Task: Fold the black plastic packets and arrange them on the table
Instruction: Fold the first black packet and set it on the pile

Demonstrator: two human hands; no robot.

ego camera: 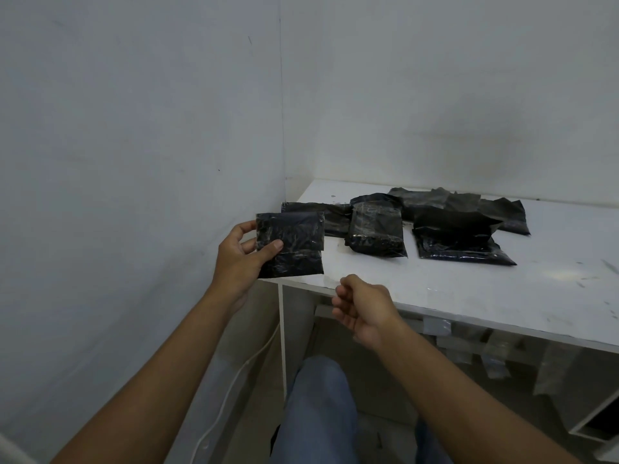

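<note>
Gripping a folded black packet (294,249), the left hand (239,254) holds it up just off the near left corner of the white table (469,293). The thumb is pressed across the packet's front face and the fingers are curled behind its left edge. The packet is in the air, upright and facing the camera, with a fold line across its lower half.

Over to the right hand (363,309): it hovers at the table's front edge, below and to the right of the held packet. Its fingers are loosely curled and it holds nothing.

On the tabletop the other packets wait. A flat one (335,216) lies at the left edge, partly hidden behind the held packet. A bulkier one (375,234) sits just beside it, toward the middle. Further right comes a loose heap of packets (465,232), overlapping one another and reaching back toward the wall (435,95).

Down below, a white cable (231,386) runs along the floor beside the table leg, and a knee in blue jeans (318,413) shows between the two forearms.
</note>
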